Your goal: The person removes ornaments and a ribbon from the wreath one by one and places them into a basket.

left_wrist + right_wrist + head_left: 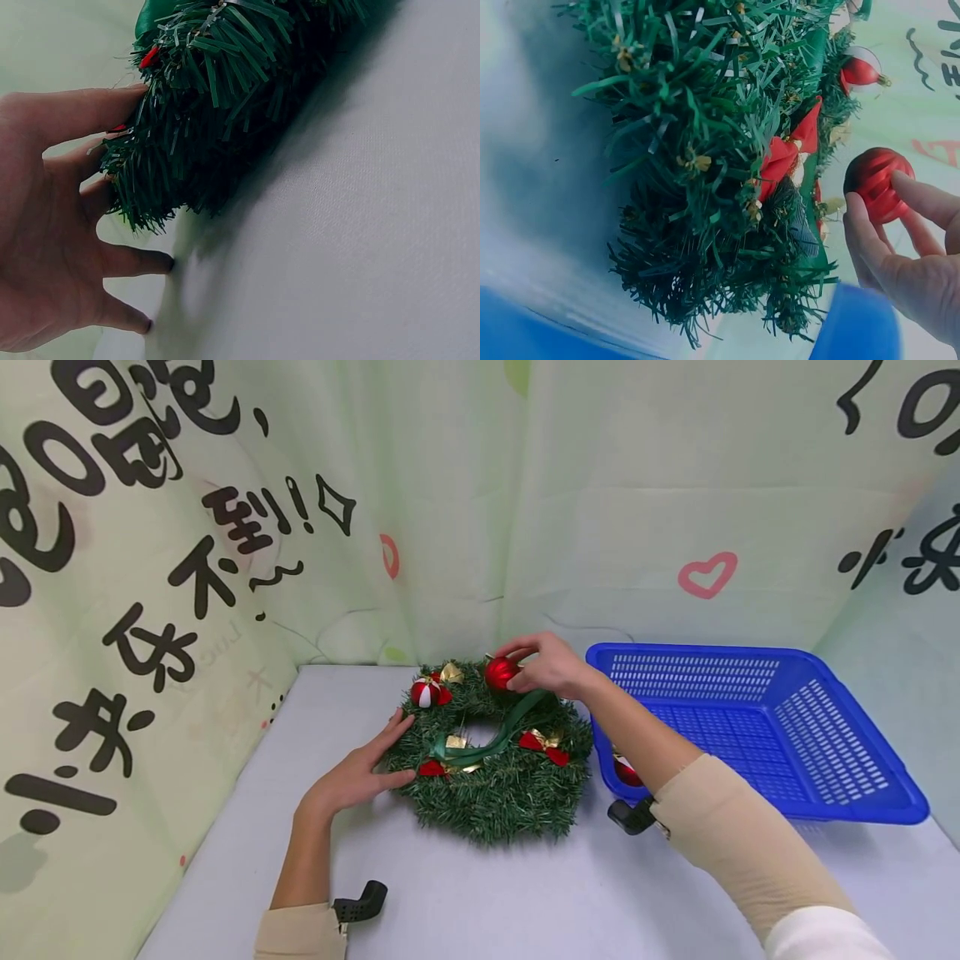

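Note:
A green artificial wreath (495,802) with red-and-gold bows and a green ribbon (510,731) lies on the table. My right hand (551,667) pinches a shiny red Christmas ball (501,673) between thumb and fingers, over the wreath's back edge. In the right wrist view the ball (881,184) shows swirled ridges. At the wreath's left side, my left hand (360,774) rests with fingers spread, thumb and fingertips at the greenery. The left wrist view shows two fingers of this hand (60,225) reaching past the wreath toward the table. A red-and-white ball (425,692) sits on the wreath's upper left.
To the right stands a blue plastic basket (750,652) with slotted walls, close beside the wreath. Another red-and-white ball (627,770) shows at the basket's left side, partly covered by the right forearm. Printed curtains (600,527) hang behind and left of the white table (450,902).

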Action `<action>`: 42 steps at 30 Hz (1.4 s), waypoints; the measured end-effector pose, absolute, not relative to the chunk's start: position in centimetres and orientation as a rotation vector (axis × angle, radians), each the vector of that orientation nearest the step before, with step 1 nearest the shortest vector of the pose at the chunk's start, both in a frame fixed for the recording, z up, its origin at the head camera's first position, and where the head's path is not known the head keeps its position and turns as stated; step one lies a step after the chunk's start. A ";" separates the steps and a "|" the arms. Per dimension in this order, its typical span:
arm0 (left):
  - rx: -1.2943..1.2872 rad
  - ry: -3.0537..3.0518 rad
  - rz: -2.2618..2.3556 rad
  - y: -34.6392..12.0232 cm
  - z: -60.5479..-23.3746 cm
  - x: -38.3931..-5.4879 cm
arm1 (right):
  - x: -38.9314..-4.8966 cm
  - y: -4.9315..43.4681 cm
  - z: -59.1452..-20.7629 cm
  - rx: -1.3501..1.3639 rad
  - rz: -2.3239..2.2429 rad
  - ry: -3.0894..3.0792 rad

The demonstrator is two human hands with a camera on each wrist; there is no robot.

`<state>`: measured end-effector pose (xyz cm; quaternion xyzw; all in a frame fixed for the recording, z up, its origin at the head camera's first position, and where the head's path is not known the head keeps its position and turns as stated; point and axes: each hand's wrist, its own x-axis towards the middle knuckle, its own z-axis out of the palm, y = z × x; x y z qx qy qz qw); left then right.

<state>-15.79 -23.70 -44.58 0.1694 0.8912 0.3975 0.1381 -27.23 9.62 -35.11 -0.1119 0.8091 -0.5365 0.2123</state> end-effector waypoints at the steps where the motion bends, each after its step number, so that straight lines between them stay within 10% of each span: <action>1: 0.491 2.578 1.149 -23.7 -44.6 -15.8 | -27.1 9.7 -35.1 -0.313 -1.490 2.249; 42: 0.487 2.573 1.157 -23.6 -44.6 -15.8 | -22.6 15.0 -33.8 -0.420 -1.523 2.330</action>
